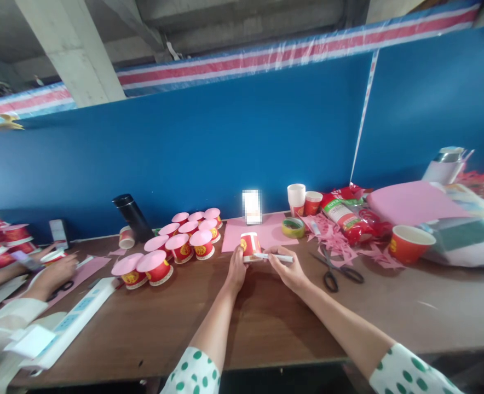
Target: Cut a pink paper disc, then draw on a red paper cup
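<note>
A red and white paper cup (pixel 249 245) is held by my left hand (pixel 237 269), whose fingers wrap its left side and base. My right hand (pixel 286 267) is closed on a white pen (pixel 278 257), and the pen's tip points left against the lower right part of the cup. Behind the cup lies a pink paper sheet (pixel 272 230) on the brown table (pixel 283 328). Several red cups topped with pink discs (pixel 178 242) stand in a group to the left of my left hand.
Black scissors (pixel 331 279), pink paper scraps (pixel 332 239), a tape roll (pixel 293 227) and a red cup (pixel 410 244) are on the right. A power strip (pixel 75 323), black bottle (pixel 133 218) and another person's hands (pixel 57 273) are on the left.
</note>
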`<state>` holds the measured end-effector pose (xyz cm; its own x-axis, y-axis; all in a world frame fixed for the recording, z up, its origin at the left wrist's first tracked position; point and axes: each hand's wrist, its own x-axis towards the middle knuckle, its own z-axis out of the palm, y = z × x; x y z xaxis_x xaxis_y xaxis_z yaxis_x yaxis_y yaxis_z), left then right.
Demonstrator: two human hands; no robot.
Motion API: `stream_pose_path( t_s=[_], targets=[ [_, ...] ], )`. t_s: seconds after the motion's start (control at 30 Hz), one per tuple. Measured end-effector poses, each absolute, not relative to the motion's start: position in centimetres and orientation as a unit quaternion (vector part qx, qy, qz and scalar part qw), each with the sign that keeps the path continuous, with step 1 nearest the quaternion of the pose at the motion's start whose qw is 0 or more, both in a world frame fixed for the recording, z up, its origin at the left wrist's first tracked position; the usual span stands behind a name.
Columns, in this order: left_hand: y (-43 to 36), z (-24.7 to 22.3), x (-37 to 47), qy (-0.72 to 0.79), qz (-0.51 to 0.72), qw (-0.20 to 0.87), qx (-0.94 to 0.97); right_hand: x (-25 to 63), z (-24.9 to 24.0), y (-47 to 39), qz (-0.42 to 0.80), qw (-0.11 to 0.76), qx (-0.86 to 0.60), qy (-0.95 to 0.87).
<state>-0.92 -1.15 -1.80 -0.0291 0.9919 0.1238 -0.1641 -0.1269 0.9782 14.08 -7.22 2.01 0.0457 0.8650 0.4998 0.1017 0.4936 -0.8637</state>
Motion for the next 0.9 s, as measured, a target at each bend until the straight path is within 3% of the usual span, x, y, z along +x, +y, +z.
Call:
stream_pose_path(
  t_s=[0.37, 0.9],
  targets=[
    [-1.5, -1.2, -0.8, 0.386, 0.568, 0.543, 0.483, 14.1, 1.9, -7.2, 0.315, 0.602, -0.396, -0.617],
    [-1.8, -0.7, -0.6, 0.406, 0.549, 0.522, 0.512, 14.2, 1.9, -7.2, 0.302, 0.595, -0.394, -0.632]
  ],
)
